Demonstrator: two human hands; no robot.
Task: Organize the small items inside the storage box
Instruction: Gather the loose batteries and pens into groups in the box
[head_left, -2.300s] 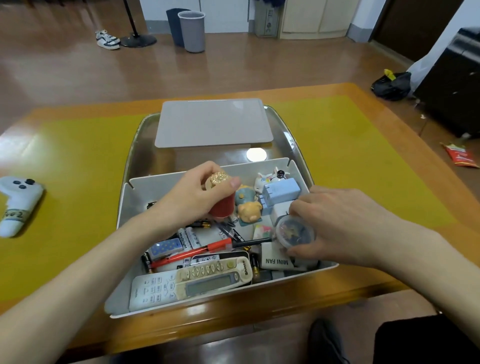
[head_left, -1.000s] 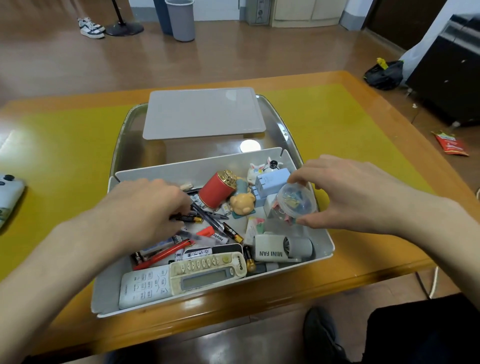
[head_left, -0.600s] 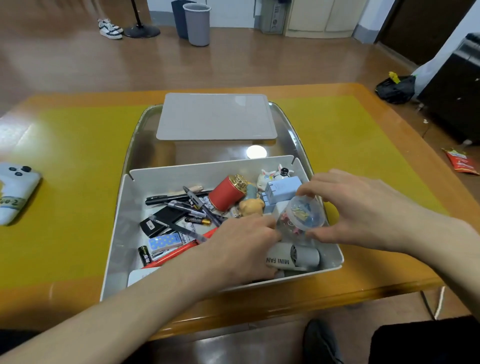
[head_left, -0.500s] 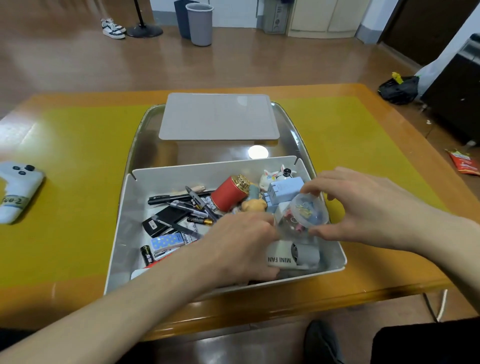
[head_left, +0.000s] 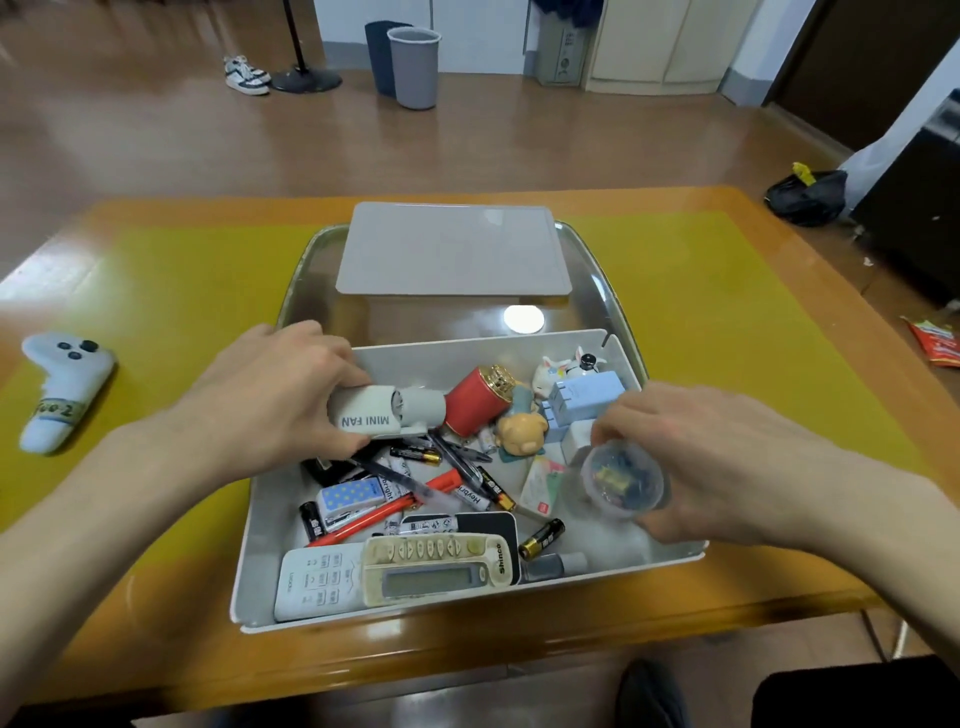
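The white storage box (head_left: 249, 566) sits at the table's near edge, full of small items. My left hand (head_left: 270, 400) grips the white mini fan (head_left: 384, 413) over the box's back left corner. My right hand (head_left: 727, 462) holds a small clear round container (head_left: 621, 480) of coloured clips over the box's right side. Inside lie a red canister with a gold cap (head_left: 475, 397), a bear figure (head_left: 522, 432), a blue block (head_left: 584, 400), two remotes (head_left: 395, 571), pens and several batteries.
The box's grey lid (head_left: 452, 249) lies behind it on a metal tray (head_left: 301, 275). A white game controller (head_left: 60, 389) rests on the yellow mat at the left. Bins (head_left: 413, 65), shoes and a black bag stand on the floor beyond.
My left hand picked the mini fan up from the box's front right and carried it to the back left. My right hand lowered the clear container slightly toward the box's right side.
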